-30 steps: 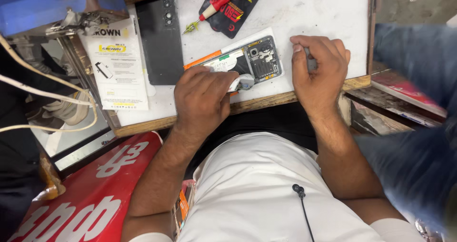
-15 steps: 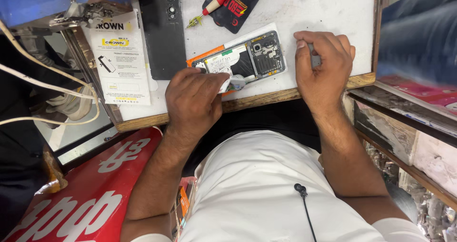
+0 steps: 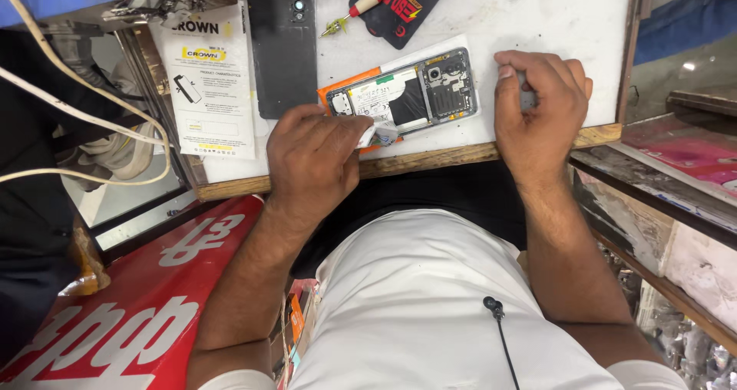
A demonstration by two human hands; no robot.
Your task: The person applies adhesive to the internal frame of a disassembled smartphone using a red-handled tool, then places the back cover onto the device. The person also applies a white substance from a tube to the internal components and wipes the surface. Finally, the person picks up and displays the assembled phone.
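Observation:
An opened phone (image 3: 418, 94) lies on the white worktop (image 3: 537, 14), its inner board and battery showing, on top of an orange-edged white sheet. My left hand (image 3: 315, 156) rests at the phone's near left end and pinches a small white piece (image 3: 381, 134) against it. To the right of the phone my right hand (image 3: 537, 106) is curled shut around a small grey object that is mostly hidden by the fingers. A black back cover (image 3: 282, 44) lies flat to the left of the phone.
A red-handled screwdriver (image 3: 365, 2) lies on a black packet (image 3: 411, 2) at the far edge. A white printed package (image 3: 211, 83) sits at the worktop's left. White cables (image 3: 69, 106) hang at the left. A red signboard (image 3: 130, 298) stands below.
The view has shifted slightly. My left hand slid a little left along the phone's near end, uncovering more of the board. My right hand stays curled beside the phone.

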